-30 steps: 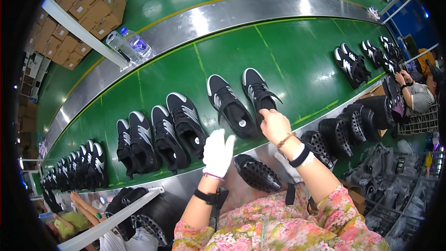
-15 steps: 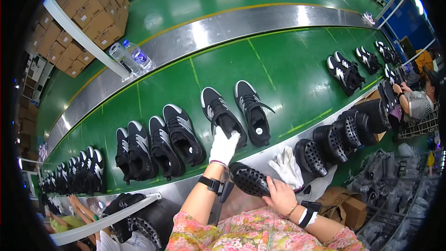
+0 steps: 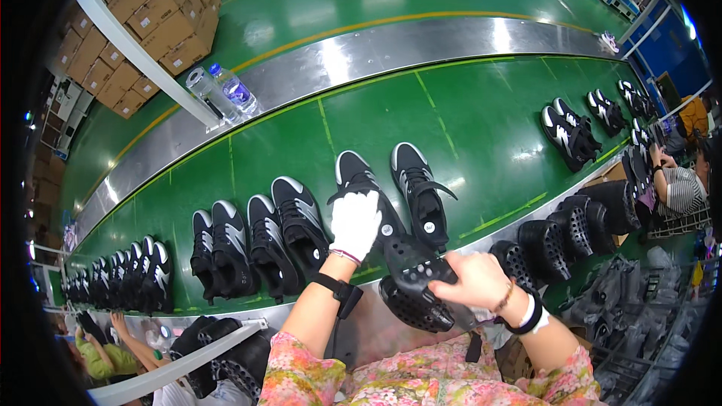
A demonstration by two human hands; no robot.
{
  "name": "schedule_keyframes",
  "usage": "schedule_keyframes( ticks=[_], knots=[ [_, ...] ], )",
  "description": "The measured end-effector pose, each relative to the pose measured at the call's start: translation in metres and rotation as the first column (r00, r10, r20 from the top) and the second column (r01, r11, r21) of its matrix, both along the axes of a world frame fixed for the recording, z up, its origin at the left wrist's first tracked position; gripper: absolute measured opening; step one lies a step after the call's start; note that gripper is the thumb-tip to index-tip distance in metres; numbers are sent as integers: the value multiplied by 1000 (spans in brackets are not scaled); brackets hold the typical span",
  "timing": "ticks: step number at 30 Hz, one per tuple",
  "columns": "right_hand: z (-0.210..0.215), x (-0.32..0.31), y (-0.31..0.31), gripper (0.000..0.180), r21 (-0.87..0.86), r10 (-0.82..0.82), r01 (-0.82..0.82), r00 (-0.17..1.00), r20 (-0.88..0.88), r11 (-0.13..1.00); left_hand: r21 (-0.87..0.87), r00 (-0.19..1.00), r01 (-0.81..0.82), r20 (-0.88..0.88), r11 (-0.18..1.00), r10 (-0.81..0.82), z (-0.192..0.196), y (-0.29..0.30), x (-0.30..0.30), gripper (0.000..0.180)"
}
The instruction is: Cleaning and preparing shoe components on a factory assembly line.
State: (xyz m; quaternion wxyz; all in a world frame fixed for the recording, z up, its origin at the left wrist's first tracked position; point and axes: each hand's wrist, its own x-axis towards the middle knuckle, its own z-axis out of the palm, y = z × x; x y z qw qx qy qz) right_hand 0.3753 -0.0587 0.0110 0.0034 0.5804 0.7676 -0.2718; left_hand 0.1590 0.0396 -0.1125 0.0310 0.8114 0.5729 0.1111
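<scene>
Nearest the person, the bare right hand (image 3: 475,280) is clenched in a grip on a black perforated shoe last (image 3: 416,295), a moulded foot form dotted with round holes, held just above the steel edge of the conveyor (image 3: 361,53). A second perforated part lies pressed against it, toward the shoes. The left hand (image 3: 355,222), in a white glove with a black watch at the wrist, rests its fingers on the heel of a black sneaker with a white toe (image 3: 362,188); whether its grip is closing on the shoe cannot be told. This sneaker stands on the green belt just beside its partner (image 3: 418,189), toes pointing away. To the left, more black sneakers (image 3: 248,244) line the belt in pairs. To the right, spare black lasts (image 3: 571,229) stand in a row. Farther off, two water bottles (image 3: 224,92) sit on the far steel rail, with stacked cardboard boxes (image 3: 143,22) beyond.
</scene>
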Motion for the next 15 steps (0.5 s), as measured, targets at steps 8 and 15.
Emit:
schedule_keyframes(
  ticks=[8,15],
  knots=[
    [-40,-70,82,45,-78,105,-97,989,107,992,-34,986,80,149,996,-74,0,5,-28,22],
    [-98,-104,94,43,79,46,-53,995,86,995,17,991,67,114,998,-68,8,13,-30,21]
  ],
)
